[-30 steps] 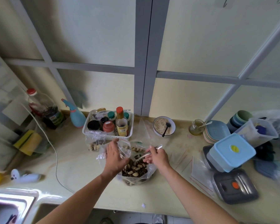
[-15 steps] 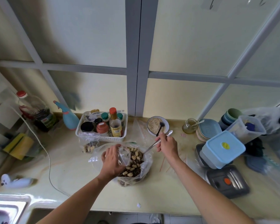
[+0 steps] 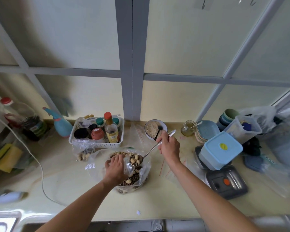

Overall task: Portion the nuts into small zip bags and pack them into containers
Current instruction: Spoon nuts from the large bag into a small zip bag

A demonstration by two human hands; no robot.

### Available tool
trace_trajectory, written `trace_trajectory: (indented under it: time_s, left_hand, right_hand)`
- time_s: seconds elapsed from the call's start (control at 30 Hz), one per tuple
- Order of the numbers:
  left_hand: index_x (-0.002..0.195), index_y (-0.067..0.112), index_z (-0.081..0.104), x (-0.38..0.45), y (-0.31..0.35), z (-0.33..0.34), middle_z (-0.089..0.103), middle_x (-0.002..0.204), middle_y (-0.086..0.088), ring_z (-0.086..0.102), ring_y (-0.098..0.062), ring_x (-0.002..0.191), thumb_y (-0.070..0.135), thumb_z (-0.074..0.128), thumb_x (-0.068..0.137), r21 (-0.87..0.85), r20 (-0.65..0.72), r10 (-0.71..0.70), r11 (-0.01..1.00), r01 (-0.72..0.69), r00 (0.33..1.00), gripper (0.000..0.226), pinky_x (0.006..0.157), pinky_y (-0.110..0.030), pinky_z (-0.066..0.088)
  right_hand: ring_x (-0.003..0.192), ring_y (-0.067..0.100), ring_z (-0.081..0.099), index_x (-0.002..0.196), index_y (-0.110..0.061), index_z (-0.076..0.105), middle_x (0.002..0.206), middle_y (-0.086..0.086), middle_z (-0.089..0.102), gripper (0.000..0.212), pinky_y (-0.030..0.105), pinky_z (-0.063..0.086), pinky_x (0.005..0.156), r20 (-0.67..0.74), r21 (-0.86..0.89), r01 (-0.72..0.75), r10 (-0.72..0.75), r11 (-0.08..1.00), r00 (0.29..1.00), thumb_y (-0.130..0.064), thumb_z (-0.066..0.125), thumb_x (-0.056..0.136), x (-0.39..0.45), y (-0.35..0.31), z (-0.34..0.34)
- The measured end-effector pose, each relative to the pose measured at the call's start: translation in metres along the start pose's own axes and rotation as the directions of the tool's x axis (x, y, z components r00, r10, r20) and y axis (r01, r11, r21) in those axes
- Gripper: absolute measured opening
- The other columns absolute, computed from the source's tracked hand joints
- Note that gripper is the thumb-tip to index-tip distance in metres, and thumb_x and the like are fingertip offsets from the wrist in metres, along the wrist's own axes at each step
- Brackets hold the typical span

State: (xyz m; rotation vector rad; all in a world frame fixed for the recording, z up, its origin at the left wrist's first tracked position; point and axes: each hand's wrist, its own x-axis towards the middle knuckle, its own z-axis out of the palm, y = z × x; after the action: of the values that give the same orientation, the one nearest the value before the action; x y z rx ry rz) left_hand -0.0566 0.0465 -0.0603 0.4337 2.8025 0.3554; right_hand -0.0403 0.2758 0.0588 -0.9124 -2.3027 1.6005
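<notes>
Just left of the left hand and a little farther from the person, a small filled zip bag [image 3: 84, 152] lies on the counter against the white basket [image 3: 97, 144]; it looks soft and light, and is probably best lifted by its top edge so the contents stay down.

The left hand [image 3: 116, 168] rests on the near-left rim of the big clear bag [image 3: 141, 174]; whether its fingers pinch the film or only press it open, I cannot tell. The film is thin, limp and likely slippery, so holding the rim seems the only way to keep the mouth open.

Inside lie the mixed nuts [image 3: 130, 180], pale kernels and dark seeds, loose and prone to roll.

Between the two hands, the spoon [image 3: 151, 150] carries a heaped load over the bag. It is stiff metal; the right hand [image 3: 168, 145] is curled round the upper handle, which gives reach but little steadiness, so level carrying matters.

Right of that hand, empty zip bags [image 3: 172, 171] lie flat, and beyond them a blue lidded container [image 3: 221, 149].
</notes>
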Motion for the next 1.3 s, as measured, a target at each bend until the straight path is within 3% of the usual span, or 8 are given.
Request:
trace_trajectory:
  time_s: [0.47, 0.53, 0.63, 0.7, 0.8, 0.9, 1.13, 1.3]
  left_hand:
    - [0.142, 0.024, 0.032, -0.004, 0.017, -0.011, 0.046, 0.139, 0.003, 0.040, -0.021, 0.131, 0.042, 0.074, 0.070, -0.259, -0.065, 0.105, 0.958, -0.119, 0.992, 0.085, 0.109, -0.043, 0.026]
    - [0.144, 0.021, 0.034, -0.005, 0.018, -0.015, 0.044, 0.139, 0.001, 0.039, -0.019, 0.129, 0.041, 0.074, 0.073, -0.294, -0.104, 0.099, 0.948, -0.125, 0.990, 0.083, 0.108, -0.042, 0.029]
    - [0.143, 0.018, 0.039, -0.005, 0.010, -0.016, 0.042, 0.141, 0.000, 0.042, -0.021, 0.130, 0.047, 0.064, 0.079, -0.330, -0.164, 0.072, 0.936, -0.124, 0.984, 0.075, 0.106, -0.047, 0.035]
    - [0.144, 0.017, 0.032, -0.005, 0.002, -0.016, 0.046, 0.135, 0.000, 0.047, -0.023, 0.126, 0.043, 0.058, 0.084, -0.366, -0.196, 0.032, 0.925, -0.103, 0.980, 0.071, 0.102, -0.048, 0.039]
    - [0.144, 0.010, 0.033, -0.008, -0.006, -0.017, 0.043, 0.129, -0.002, 0.044, -0.019, 0.120, 0.070, 0.041, 0.086, -0.402, -0.235, 0.021, 0.908, -0.116, 0.972, 0.084, 0.096, -0.048, 0.040]
    - [0.145, 0.007, 0.032, -0.011, -0.010, -0.019, 0.047, 0.124, -0.004, 0.045, -0.017, 0.115, 0.093, 0.025, 0.073, -0.437, -0.293, 0.005, 0.889, -0.139, 0.956, 0.111, 0.094, -0.044, 0.036]
    - [0.143, 0.017, 0.032, -0.009, -0.011, -0.017, 0.037, 0.120, 0.013, 0.038, -0.007, 0.115, 0.055, 0.066, 0.074, -0.472, -0.237, -0.045, 0.878, -0.074, 0.970, 0.085, 0.099, -0.041, 0.032]
    - [0.138, 0.028, 0.028, -0.007, -0.014, -0.013, 0.052, 0.116, 0.009, 0.048, -0.012, 0.114, 0.041, 0.079, 0.073, -0.484, -0.229, -0.077, 0.874, -0.045, 0.970, 0.084, 0.100, -0.041, 0.034]
  right_hand:
    - [0.048, 0.007, 0.064, 0.084, -0.011, 0.071, 0.064, 0.000, 0.068, 0.048, 0.032, 0.058, 0.051, 0.314, -0.152, 0.286, -0.228, 0.946, 0.922, -0.040, 0.041, 0.108, -0.043, -0.006, 0.030]
    - [0.056, 0.015, 0.064, 0.087, -0.008, 0.069, 0.072, 0.004, 0.068, 0.047, 0.035, 0.056, 0.053, 0.477, -0.186, 0.511, -0.378, 0.839, 0.793, -0.038, 0.041, 0.109, -0.052, -0.007, 0.039]
    - [0.069, 0.018, 0.058, 0.096, -0.017, 0.072, 0.084, 0.003, 0.066, 0.022, 0.025, 0.047, 0.064, 0.633, -0.195, 0.891, -0.641, 0.411, 0.434, -0.033, 0.057, 0.102, -0.059, -0.002, 0.050]
    - [0.069, 0.018, 0.060, 0.097, -0.017, 0.072, 0.082, 0.002, 0.064, 0.014, 0.028, 0.050, 0.063, 0.642, -0.162, 0.974, -0.733, 0.158, 0.225, -0.030, 0.066, 0.098, -0.060, 0.003, 0.054]
    - [0.067, 0.016, 0.056, 0.095, -0.015, 0.068, 0.078, 0.001, 0.058, 0.019, 0.029, 0.048, 0.064, 0.619, -0.115, 0.993, -0.780, 0.023, 0.090, -0.032, 0.062, 0.101, -0.059, 0.002, 0.052]
    - [0.066, 0.017, 0.058, 0.093, -0.016, 0.068, 0.077, 0.001, 0.058, 0.016, 0.029, 0.049, 0.062, 0.635, -0.101, 0.995, -0.769, 0.011, 0.073, -0.031, 0.067, 0.097, -0.058, -0.001, 0.053]
    - [0.063, 0.013, 0.055, 0.089, -0.016, 0.072, 0.077, -0.002, 0.063, 0.026, 0.022, 0.045, 0.058, 0.558, -0.150, 0.975, -0.800, 0.165, 0.222, -0.034, 0.056, 0.101, -0.057, -0.016, 0.055]
    - [0.058, 0.014, 0.062, 0.095, -0.013, 0.072, 0.074, 0.000, 0.069, 0.048, 0.017, 0.047, 0.054, 0.518, -0.124, 0.879, -0.725, 0.460, 0.453, -0.042, 0.037, 0.109, -0.050, -0.022, 0.051]
